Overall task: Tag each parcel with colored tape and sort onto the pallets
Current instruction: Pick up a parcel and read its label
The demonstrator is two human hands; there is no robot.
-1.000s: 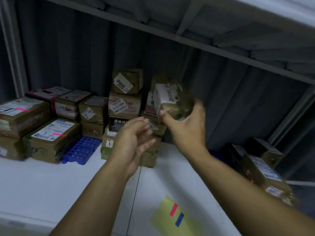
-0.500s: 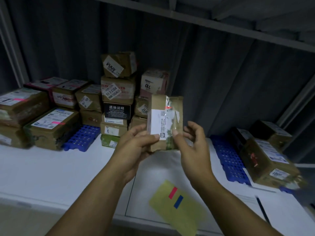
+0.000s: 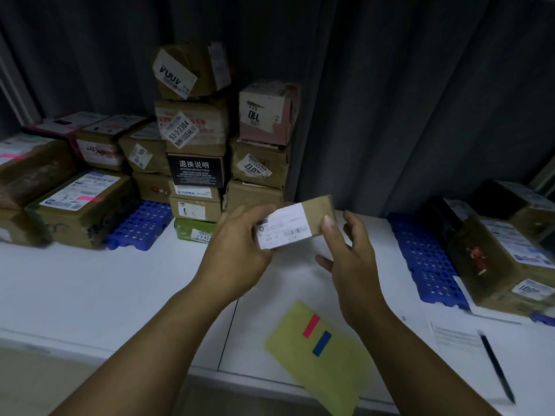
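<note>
The desk (image 3: 90,289) is white and carries all the items. A stack of untagged parcels (image 3: 195,145) stands at its rear centre. A left blue pallet (image 3: 141,225) and a right blue pallet (image 3: 420,256) lie to either side, each loaded with sorted boxes.

A yellow sheet (image 3: 330,373) lies at the near edge and carries a red tape strip (image 3: 311,325) and a blue tape strip (image 3: 322,343).

The held parcel (image 3: 318,210) is a small flat cardboard box with a white label (image 3: 285,228). It is raised above the desk centre, in front of the stack, and touches no surface.

The left hand (image 3: 237,250) grips the box's left end with curled fingers. The right hand (image 3: 351,259) pinches the right end, thumb on the front face.

Handling assessment:
- Weight: probably light, since it is carried on fingertips alone.
- Stiffness: the walls appear rigid, but thin cardboard may dent under a hard squeeze.
- Surface: bare cardboard offers good friction. Any glossy packing tape on it would be slicker.
- Grip points: hold the short ends or long edges and leave one broad face clear for tape.
</note>
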